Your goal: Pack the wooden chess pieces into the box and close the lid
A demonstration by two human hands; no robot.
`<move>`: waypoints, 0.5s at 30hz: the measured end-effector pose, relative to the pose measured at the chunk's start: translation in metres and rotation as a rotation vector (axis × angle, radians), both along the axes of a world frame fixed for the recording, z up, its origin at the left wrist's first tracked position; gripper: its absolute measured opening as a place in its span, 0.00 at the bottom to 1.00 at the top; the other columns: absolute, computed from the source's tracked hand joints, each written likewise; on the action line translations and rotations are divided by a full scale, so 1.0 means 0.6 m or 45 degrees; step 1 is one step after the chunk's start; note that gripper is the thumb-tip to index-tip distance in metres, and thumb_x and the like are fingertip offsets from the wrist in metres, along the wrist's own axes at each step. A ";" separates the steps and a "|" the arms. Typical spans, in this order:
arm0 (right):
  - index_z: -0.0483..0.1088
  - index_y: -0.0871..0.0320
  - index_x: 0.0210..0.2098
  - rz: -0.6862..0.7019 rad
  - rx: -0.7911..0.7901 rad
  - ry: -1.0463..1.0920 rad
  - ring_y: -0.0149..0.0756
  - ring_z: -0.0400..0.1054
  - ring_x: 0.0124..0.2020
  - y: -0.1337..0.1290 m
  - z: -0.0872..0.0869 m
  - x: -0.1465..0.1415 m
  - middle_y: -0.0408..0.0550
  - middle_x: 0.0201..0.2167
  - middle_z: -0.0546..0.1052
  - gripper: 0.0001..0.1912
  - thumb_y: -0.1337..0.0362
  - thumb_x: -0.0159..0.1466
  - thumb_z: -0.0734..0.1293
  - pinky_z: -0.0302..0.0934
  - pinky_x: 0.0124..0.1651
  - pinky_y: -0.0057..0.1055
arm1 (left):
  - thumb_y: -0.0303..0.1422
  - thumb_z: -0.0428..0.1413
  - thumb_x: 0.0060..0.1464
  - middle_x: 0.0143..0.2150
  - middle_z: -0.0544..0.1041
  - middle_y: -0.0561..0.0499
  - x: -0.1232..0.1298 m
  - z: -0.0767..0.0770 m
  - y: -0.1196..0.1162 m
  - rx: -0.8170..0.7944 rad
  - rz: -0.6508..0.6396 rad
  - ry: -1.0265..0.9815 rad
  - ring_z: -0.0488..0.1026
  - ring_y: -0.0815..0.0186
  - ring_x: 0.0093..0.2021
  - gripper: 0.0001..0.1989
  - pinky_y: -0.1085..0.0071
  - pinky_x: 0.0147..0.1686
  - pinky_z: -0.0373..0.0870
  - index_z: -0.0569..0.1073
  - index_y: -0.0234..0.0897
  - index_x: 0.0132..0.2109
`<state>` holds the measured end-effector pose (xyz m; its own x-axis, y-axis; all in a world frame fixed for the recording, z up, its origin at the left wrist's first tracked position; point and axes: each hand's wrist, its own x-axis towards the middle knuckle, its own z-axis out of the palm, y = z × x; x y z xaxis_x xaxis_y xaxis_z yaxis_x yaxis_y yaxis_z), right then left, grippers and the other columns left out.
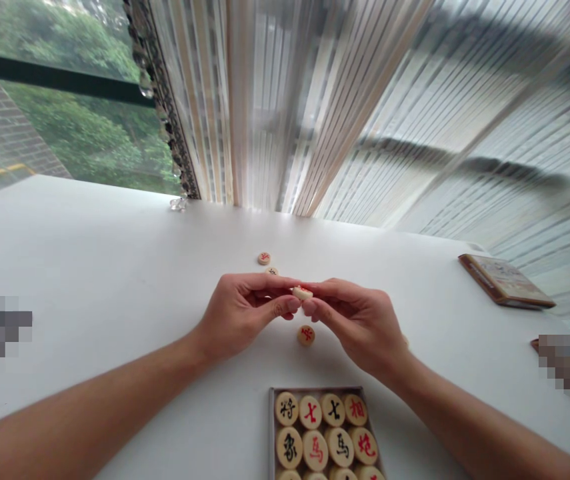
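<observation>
Between the fingertips of both hands is a round wooden piece with a red marking, tilted above the white table. My left hand pinches it from the left, thumb below and fingers behind. From the right, my right hand grips the same piece with thumb and fingers. Just below the hands lies a piece with a red character. Behind them are another red-marked piece and a dark-marked piece, partly hidden by my left hand.
An open box at the bottom centre holds several pieces with red or black characters. A book-like box lies at the right. A crystal ornament sits at the back beside the curtain.
</observation>
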<state>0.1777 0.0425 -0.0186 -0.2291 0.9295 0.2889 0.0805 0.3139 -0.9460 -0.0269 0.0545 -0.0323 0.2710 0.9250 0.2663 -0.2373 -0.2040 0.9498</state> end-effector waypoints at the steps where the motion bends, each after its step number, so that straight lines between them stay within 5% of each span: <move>1: 0.87 0.53 0.42 0.002 -0.006 -0.003 0.37 0.79 0.32 0.000 0.002 0.000 0.48 0.32 0.85 0.10 0.55 0.64 0.80 0.75 0.36 0.32 | 0.31 0.73 0.56 0.36 0.88 0.45 0.000 0.001 0.000 0.006 0.003 -0.010 0.83 0.66 0.32 0.11 0.75 0.36 0.84 0.88 0.34 0.46; 5: 0.87 0.56 0.38 0.039 -0.114 -0.004 0.33 0.74 0.26 -0.002 0.008 -0.002 0.47 0.26 0.82 0.15 0.50 0.66 0.78 0.69 0.31 0.29 | 0.31 0.73 0.54 0.35 0.87 0.46 0.001 -0.001 0.000 0.025 0.001 -0.010 0.83 0.66 0.32 0.10 0.75 0.35 0.84 0.88 0.33 0.44; 10: 0.84 0.60 0.32 0.150 -0.321 0.076 0.31 0.71 0.23 0.000 0.013 -0.003 0.46 0.22 0.79 0.22 0.45 0.64 0.78 0.65 0.29 0.28 | 0.31 0.74 0.54 0.37 0.87 0.47 0.001 -0.007 -0.003 0.041 -0.013 0.090 0.85 0.64 0.37 0.19 0.72 0.42 0.85 0.86 0.35 0.53; 15: 0.80 0.61 0.28 0.188 -0.483 0.135 0.28 0.66 0.23 -0.001 0.017 -0.006 0.44 0.21 0.76 0.22 0.47 0.59 0.82 0.61 0.30 0.27 | 0.30 0.72 0.56 0.37 0.87 0.46 0.001 -0.004 -0.005 0.119 -0.027 0.121 0.85 0.64 0.37 0.15 0.72 0.42 0.84 0.86 0.33 0.50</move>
<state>0.1740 0.0420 -0.0083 -0.3557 0.9338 -0.0382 -0.0430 -0.0572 -0.9974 -0.0261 0.0516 -0.0347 0.3187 0.8910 0.3235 -0.1523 -0.2887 0.9452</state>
